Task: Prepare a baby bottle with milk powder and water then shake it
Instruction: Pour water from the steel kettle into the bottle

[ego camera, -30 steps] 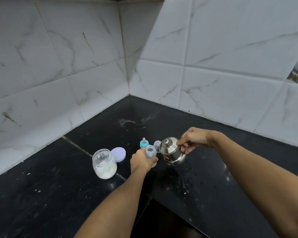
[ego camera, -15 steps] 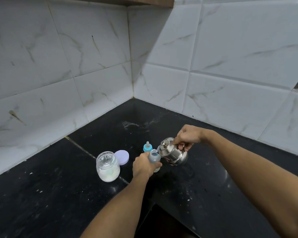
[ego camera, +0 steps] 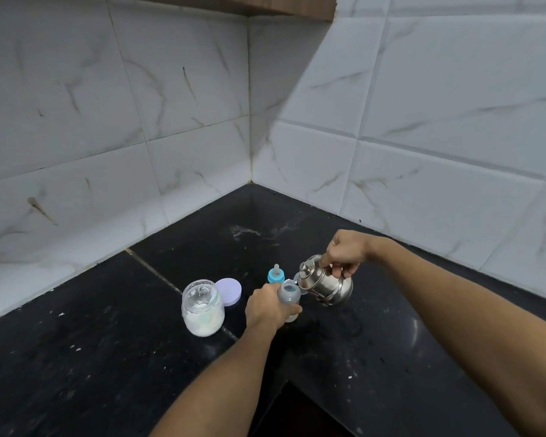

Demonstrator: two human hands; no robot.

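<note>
Head view: left hand (ego camera: 265, 305) wraps the upright, open-topped translucent grey baby bottle (ego camera: 289, 294); right hand (ego camera: 344, 252) grips the handle of a small shiny steel kettle (ego camera: 325, 283), tilted, spout at the bottle's mouth. Left of the bottle: glass jar of white powder (ego camera: 202, 307), round lilac lid (ego camera: 229, 291); blue teat cap (ego camera: 275, 274) just behind

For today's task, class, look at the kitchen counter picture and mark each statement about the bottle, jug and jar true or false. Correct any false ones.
1. The left hand grips the baby bottle. True.
2. The steel jug stands upright and untouched. False: the right hand holds it, tilted towards the bottle's open mouth.
3. The lilac lid closes the powder jar. False: the jar is open, and the lid lies on the counter just behind it.
4. The blue teat is off the bottle and stands on the counter. True.
</note>
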